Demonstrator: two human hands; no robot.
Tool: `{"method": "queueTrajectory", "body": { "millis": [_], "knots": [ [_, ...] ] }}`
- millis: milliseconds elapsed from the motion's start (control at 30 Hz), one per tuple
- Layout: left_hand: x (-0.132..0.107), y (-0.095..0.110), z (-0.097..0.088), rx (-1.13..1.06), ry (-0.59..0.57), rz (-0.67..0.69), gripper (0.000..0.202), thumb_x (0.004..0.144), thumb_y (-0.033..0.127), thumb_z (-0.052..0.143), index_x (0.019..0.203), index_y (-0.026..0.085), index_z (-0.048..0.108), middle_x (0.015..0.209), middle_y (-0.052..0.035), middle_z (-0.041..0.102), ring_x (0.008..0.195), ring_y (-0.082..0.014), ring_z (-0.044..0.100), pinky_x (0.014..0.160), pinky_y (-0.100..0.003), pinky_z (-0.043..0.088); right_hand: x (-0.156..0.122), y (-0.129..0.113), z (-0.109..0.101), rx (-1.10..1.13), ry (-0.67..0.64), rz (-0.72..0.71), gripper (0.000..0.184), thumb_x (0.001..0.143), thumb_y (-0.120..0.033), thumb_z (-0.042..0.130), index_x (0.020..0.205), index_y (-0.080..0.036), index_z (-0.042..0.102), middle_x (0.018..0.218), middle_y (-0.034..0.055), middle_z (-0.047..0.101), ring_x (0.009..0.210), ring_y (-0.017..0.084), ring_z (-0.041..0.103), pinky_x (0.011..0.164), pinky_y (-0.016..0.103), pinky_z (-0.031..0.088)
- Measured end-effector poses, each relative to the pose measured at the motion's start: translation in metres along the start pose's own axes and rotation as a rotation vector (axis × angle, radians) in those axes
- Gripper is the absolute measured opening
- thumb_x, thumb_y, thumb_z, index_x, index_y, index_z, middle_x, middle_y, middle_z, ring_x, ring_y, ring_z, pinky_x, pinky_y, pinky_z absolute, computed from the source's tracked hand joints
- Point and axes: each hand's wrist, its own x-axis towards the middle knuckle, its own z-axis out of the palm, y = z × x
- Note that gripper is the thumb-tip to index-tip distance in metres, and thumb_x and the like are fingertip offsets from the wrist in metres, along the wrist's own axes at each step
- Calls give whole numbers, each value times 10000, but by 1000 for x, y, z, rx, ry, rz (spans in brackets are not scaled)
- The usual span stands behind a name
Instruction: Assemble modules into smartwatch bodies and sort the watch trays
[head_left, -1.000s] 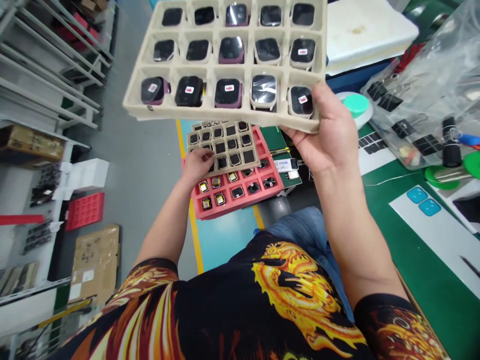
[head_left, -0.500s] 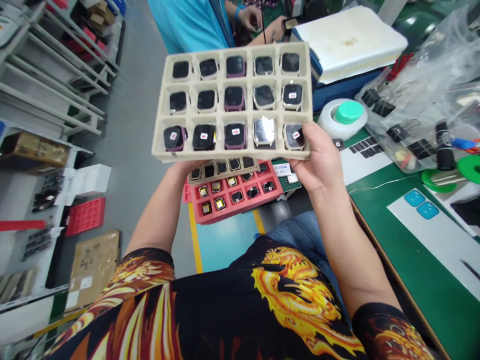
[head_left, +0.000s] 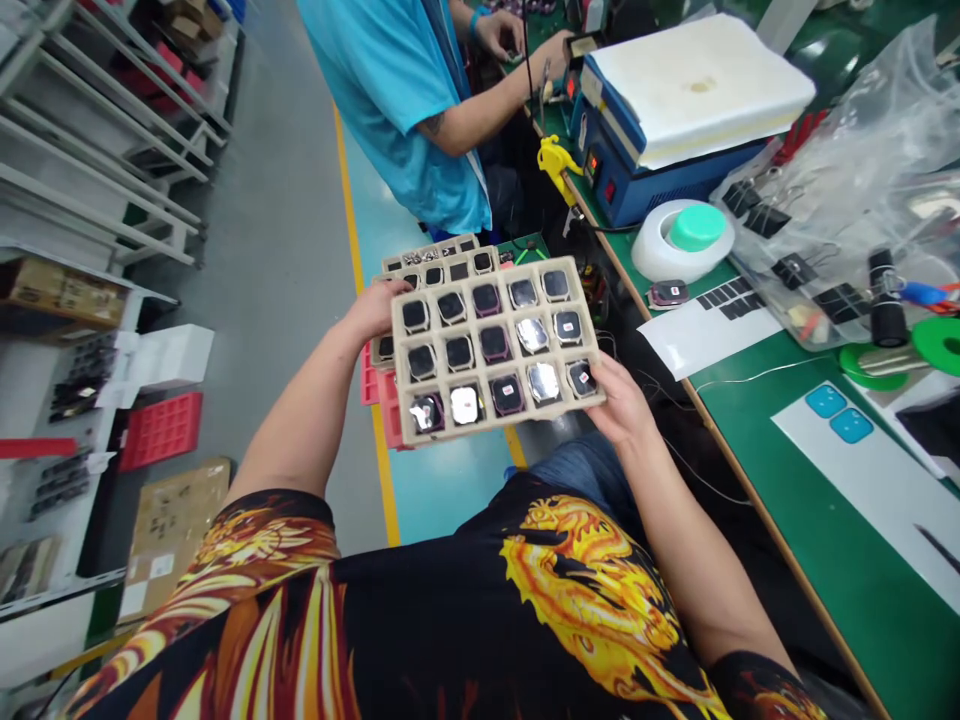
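Head view: the left grip (head_left: 373, 310) and right grip (head_left: 621, 400) clasp opposite edges of a pulp tray (head_left: 589, 330) of smartwatches (head_left: 493, 343), held between them above a red tray (head_left: 373, 375). The watches sit loose in open cells, so a tilt or slipped grip could spill them.

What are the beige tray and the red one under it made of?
The beige tray looks like moulded paper pulp: matte, with a fibrous, egg-carton look. The red tray beneath looks like plastic or rubber, smooth and evenly coloured, but only its edge shows, so I can't tell which.
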Motion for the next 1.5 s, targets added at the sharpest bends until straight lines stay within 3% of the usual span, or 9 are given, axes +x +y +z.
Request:
{"method": "queueTrajectory", "body": {
  "millis": [367, 533, 700, 833, 1000, 1100, 1200, 1367, 1500],
  "knots": [
    [11, -10, -7, 255, -63, 57, 409, 712, 351, 884, 1094, 244, 783, 1030, -84, 764, 859, -275, 655, 790, -380, 488, -53, 53, -78, -56, 60, 142, 462, 833, -545, 942, 1244, -345, 875, 1306, 92, 849, 1158, 390, 824, 1017, 553, 681],
    [-5, 37, -11, 219, 2, 153, 417, 786, 389, 837, 1170, 242, 764, 1158, -77, 777, 932, -263, 672, 846, -370, 524, -61, 74, -91, 2, 36, 197, 513, 793, -519, 1006, 1232, -283, 885, 1223, 86, 872, 1019, 322, 842, 963, 456, 682],
    [-19, 98, 29, 150, -104, 392, 409, 850, 403, 797, 1219, 235, 745, 1192, -84, 750, 1017, -267, 686, 917, -390, 546, -64, 84, -94, 73, 72, 191, 494, 782, -479, 1041, 1206, -271, 893, 1167, 64, 884, 1014, 294, 842, 948, 401, 668],
    [-17, 121, 58, 209, -158, 474, 375, 869, 383, 785, 1210, 229, 752, 1204, -105, 738, 1096, -307, 696, 942, -431, 538, -67, 79, -91, 75, 56, 198, 478, 810, -452, 1028, 1233, -277, 892, 1182, 54, 883, 1024, 289, 842, 907, 374, 666],
    [-14, 121, 60, 91, -298, 415, 417, 885, 423, 808, 1260, 244, 769, 1127, -79, 767, 908, -243, 700, 829, -394, 530, -71, 75, -89, 64, 66, 198, 469, 828, -453, 1018, 1239, -268, 891, 1189, 60, 882, 1002, 269, 837, 871, 343, 647],
    [-16, 109, 48, -38, -242, 352, 418, 922, 459, 796, 1282, 250, 763, 1137, -63, 789, 822, -191, 674, 791, -359, 521, -70, 75, -89, 80, 72, 204, 464, 817, -447, 1025, 1224, -270, 893, 1185, 59, 882, 1032, 273, 836, 857, 334, 643],
    [-21, 95, 34, 63, -134, 308, 359, 921, 385, 779, 1244, 227, 771, 1118, -75, 791, 842, -203, 671, 803, -364, 511, -70, 76, -89, 85, 77, 205, 467, 817, -453, 1023, 1223, -265, 891, 1200, 65, 879, 1055, 277, 834, 877, 339, 645],
    [-41, 94, 29, 296, -250, 285, 396, 919, 347, 769, 1297, 229, 788, 1230, -113, 790, 950, -273, 711, 855, -412, 536, -72, 74, -87, 87, 95, 216, 466, 803, -445, 1031, 1210, -263, 893, 1173, 65, 882, 1055, 283, 835, 877, 346, 648],
    [-52, 105, 34, 353, -214, 270, 407, 939, 343, 741, 1325, 220, 784, 1301, -136, 786, 1019, -311, 724, 887, -437, 549, -74, 71, -84, 92, 113, 240, 474, 796, -444, 1038, 1213, -273, 893, 1169, 59, 883, 1082, 290, 833, 864, 344, 645]
  ]
}}
